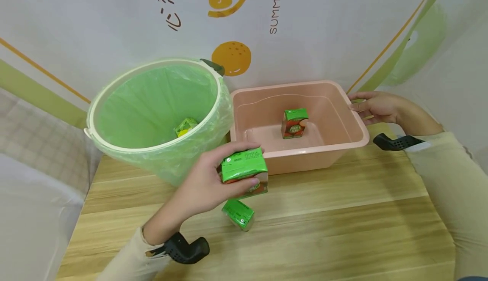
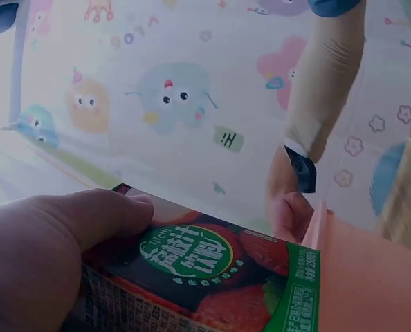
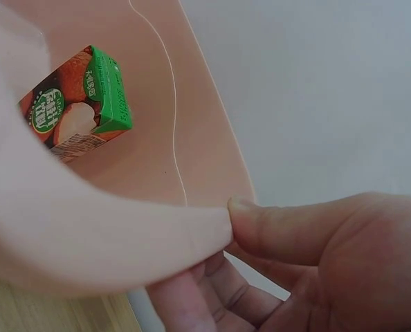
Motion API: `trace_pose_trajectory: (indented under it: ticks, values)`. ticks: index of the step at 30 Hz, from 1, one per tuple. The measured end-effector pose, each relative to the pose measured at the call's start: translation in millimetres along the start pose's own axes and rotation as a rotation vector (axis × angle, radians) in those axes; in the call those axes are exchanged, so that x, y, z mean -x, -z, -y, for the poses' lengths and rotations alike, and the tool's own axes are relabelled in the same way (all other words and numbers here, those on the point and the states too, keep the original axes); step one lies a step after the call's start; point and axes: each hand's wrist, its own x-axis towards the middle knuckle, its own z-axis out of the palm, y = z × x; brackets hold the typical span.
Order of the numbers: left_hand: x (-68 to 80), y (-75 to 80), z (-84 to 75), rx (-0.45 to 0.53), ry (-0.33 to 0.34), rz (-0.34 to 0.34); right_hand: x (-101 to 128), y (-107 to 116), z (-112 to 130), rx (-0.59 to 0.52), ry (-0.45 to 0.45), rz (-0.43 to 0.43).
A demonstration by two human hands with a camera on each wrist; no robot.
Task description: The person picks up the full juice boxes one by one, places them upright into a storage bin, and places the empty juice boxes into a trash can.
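My left hand (image 1: pixel 203 183) grips a juice box (image 1: pixel 245 166) with a green top, thumb on its near side, above the table in front of the pink basin (image 1: pixel 301 161). In the left wrist view, the box's dark side shows red fruit and a green oval label. My right hand (image 1: pixel 381 108) pinches the basin's right rim; the right wrist view shows the thumb on top and fingers beneath. One juice box (image 1: pixel 294 124) stands inside the basin. Another green-topped juice box (image 1: pixel 239 214) is on the table, below the left hand's box.
Left of the basin stands a bucket (image 1: pixel 158 150) lined with a green plastic bag. Inside it lies a green and yellow box (image 1: pixel 185 126), partly hidden by the rim. A printed white curtain (image 1: pixel 190 44) hangs behind both containers. The wooden table (image 1: pixel 343 226) extends in front.
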Motion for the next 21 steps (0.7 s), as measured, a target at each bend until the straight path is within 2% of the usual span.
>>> trace_pose_trajectory:
  ticks: [6,12,16,19,21]
  values:
    - [-34.0,-7.7,-9.4,0.025,-0.093,0.022,0,-1,0,-0.004,-0.001,-0.009]
    - [-67.6,-13.8,-15.5,0.087,-0.099,-0.013,0,-1,-1,-0.007,-0.001,-0.007]
    - [-89.5,-14.4,-15.0,0.076,-0.129,-0.039,0,-1,0,-0.005,-0.002,-0.006]
    - [-104.1,-13.6,-14.3,0.04,-0.113,-0.049,0,-1,0,-0.005,-0.003,-0.006]
    - [-112.7,-13.3,-14.0,0.0,-0.062,-0.052,0,-1,0,-0.006,-0.003,-0.007]
